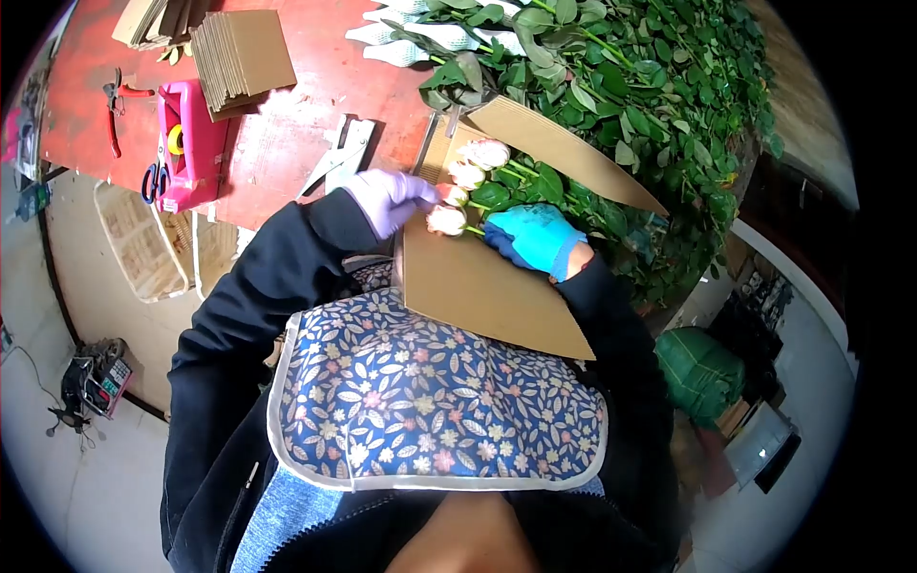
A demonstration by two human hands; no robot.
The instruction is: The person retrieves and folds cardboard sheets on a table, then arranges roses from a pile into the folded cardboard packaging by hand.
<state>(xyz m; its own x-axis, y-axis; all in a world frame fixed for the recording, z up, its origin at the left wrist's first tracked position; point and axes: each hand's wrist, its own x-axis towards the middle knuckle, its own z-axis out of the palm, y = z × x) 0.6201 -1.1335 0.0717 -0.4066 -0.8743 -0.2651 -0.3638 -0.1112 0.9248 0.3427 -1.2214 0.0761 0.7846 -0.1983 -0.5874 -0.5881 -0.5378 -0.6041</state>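
Observation:
Several pale pink roses (466,174) lie in a row on a brown cardboard sheet (482,286), heads to the left and leafy stems to the right. In a purple glove, my left hand (390,201) has its fingers pinched at the edge of a peach-pink rose (452,195). My right hand (535,237), in a blue glove, is curled round the stem of the lowest rose (446,221), over the cardboard. A raised cardboard flap (564,148) stands behind the flowers.
Leafy stems (650,105) and netted flower heads (420,38) cover the back right. On the red table (277,153) are a stapler (342,153), a pink tape dispenser (196,143), scissors (153,180), red-handled pliers (117,105) and stacked cardboard (244,59).

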